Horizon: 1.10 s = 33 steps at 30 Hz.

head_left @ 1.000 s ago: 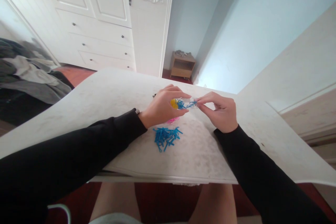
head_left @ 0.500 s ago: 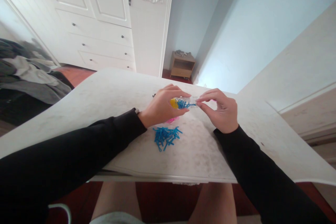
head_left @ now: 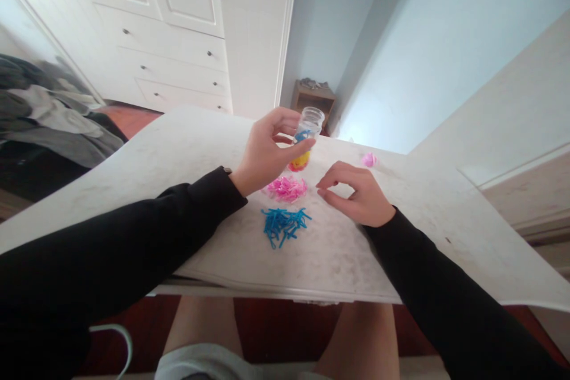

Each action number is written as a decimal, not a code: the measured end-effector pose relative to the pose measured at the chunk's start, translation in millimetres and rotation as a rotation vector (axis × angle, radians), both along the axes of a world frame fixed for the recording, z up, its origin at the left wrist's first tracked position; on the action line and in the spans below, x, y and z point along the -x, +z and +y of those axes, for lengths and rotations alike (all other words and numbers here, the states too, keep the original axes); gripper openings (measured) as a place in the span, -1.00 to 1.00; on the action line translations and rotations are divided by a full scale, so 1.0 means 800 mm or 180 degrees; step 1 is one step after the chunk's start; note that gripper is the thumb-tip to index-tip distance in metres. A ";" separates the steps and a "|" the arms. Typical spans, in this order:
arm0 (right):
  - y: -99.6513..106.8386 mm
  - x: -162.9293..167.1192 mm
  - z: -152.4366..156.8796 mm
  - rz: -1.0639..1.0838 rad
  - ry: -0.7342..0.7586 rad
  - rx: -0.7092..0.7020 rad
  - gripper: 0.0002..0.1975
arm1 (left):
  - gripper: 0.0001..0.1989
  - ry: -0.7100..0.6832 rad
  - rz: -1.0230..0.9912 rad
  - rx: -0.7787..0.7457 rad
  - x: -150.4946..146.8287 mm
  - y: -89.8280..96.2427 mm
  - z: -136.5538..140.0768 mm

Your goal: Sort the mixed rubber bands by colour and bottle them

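Note:
My left hand is wrapped round a small clear glass jar, fingers on its far side and thumb across the front. The jar stands nearly upright, leaning a little, its mouth uncovered. Inside, blue pieces lie above a yellow layer, with pink-red at the bottom. To the right of the jar, my right hand is apart from it, thumb and forefinger pinched; whatever they may hold is too small to make out. Below the jar lies a pile of pink pieces, and nearer me a pile of thin blue strips.
A pink round object sits on the white table beyond my right hand. Past the table stand a white wardrobe and a small wooden cabinet. Clothes are heaped at the left.
The jar has gone from lying sideways between both hands to nearly upright in my left hand. My right hand has left its mouth and come down slightly. The pink pile is now uncovered.

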State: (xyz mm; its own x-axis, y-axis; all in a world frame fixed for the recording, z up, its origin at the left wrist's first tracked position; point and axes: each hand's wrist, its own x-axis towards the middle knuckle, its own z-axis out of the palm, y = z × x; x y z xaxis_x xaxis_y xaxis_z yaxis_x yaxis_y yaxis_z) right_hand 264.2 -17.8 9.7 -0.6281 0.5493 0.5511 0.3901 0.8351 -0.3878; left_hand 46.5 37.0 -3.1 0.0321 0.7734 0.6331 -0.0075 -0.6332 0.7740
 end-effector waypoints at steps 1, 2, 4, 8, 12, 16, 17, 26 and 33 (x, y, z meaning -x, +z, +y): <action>-0.002 0.003 -0.001 -0.0187 0.0182 0.0126 -0.98 | -0.68 0.0006 0.0050 0.0003 0.000 -0.001 -0.001; -0.004 0.005 -0.001 -0.0352 0.0338 0.0254 -0.95 | -0.69 0.0018 0.0103 0.0000 -0.001 -0.001 -0.002; -0.009 0.009 -0.001 -0.0603 0.0562 0.0473 -0.81 | -0.70 0.0061 0.0213 -0.0010 -0.001 -0.002 -0.005; -0.019 0.014 0.001 -0.0700 0.0715 0.0747 -0.70 | -0.70 0.0154 0.0425 -0.0059 -0.002 -0.002 -0.010; -0.021 0.021 -0.001 -0.0684 0.0837 0.0857 -0.95 | -0.70 0.0180 0.0541 -0.0159 -0.003 -0.001 -0.013; -0.015 0.022 -0.001 -0.0673 0.0926 0.0834 -0.95 | -0.67 0.0211 0.0628 -0.0257 -0.001 0.001 -0.015; -0.014 0.021 -0.001 -0.0640 0.0928 0.0814 -0.95 | -0.66 0.0234 0.0677 -0.0299 0.000 0.002 -0.016; -0.003 -0.004 0.003 -0.0266 0.0327 0.1245 -0.98 | -0.69 0.0398 0.1130 -0.0564 0.006 0.003 -0.015; 0.006 -0.028 0.018 0.0369 0.0088 0.1563 -0.86 | -0.70 0.0352 0.1414 -0.0624 0.007 0.000 -0.013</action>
